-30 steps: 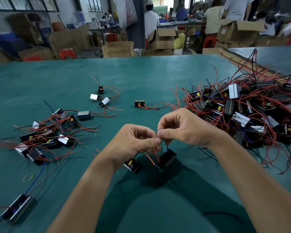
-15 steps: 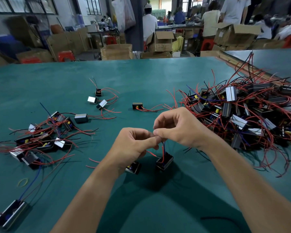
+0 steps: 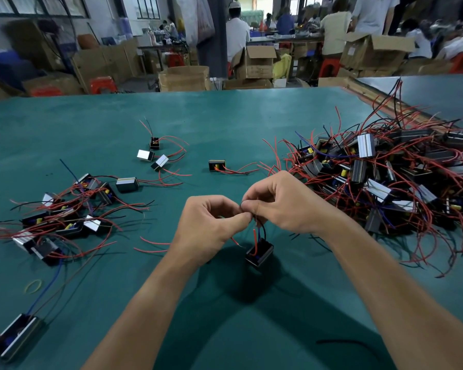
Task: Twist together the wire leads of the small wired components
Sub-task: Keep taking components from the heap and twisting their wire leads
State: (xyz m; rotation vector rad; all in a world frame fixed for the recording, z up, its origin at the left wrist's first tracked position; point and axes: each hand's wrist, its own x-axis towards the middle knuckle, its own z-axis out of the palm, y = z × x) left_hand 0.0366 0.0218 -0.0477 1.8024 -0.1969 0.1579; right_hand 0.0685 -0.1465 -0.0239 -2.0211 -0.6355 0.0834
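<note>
Fingertips (image 3: 254, 209) of the right hand (image 3: 281, 206) meet the thumb tip of the left hand (image 3: 206, 228). Both hands are curled tight, pinching the thin red and black insulated wire leads (image 3: 262, 231) at their upper ends. The join itself is hidden between the pads, so cannot tell how many turns are in.

The leads run down from the pinch to a small black box-shaped plastic component (image 3: 259, 252), below and between the hands, close to the teal-green table (image 3: 251, 116). Resting on it or hanging just above: cannot tell. One loose red lead with a bare tip (image 3: 236, 243) sticks out under the left hand; its source is hidden.

Outward:
- Right, well apart from the hands: a big tangled pile of black-and-silver components with red wires (image 3: 385, 177).
- Left: a smaller cluster of the same parts (image 3: 64, 217).
- Beyond the hands: a lone black component with a yellow core (image 3: 216, 165).
- Near left: a yellow rubber band (image 3: 33, 286).

Risks, as a judgement:
- The pinch is on very thin ends, so a lead could slip out mid-twist and unwind.
- The component's weight could drag the join loose.
- Over-twisting may snap the bare strands.
- The loose red lead is close enough to get caught in the wrong twist.
</note>
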